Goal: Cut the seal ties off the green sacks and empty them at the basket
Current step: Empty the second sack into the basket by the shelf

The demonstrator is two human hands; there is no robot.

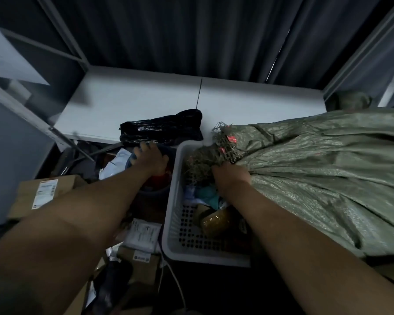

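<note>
A large green woven sack [323, 173] lies on its side at the right, its bunched, frayed neck [216, 151] hanging over the white perforated basket [173, 210]. Red seal ties [232, 139] show on the neck. My right hand [230, 178] grips the gathered neck just above the basket. My left hand [151, 159] reaches left of the basket into a pile of parcels; its fingers curl over something dark and blurred that I cannot identify. A few parcels, one brown [214, 220], lie inside the basket. No cutting tool is visible.
A white table [134, 101] runs along the dark curtain, with a black plastic bag [162, 129] on its front edge. Cardboard boxes [41, 194] and labelled packets [143, 233] crowd the floor left of the basket. A second green sack [348, 101] sits behind at right.
</note>
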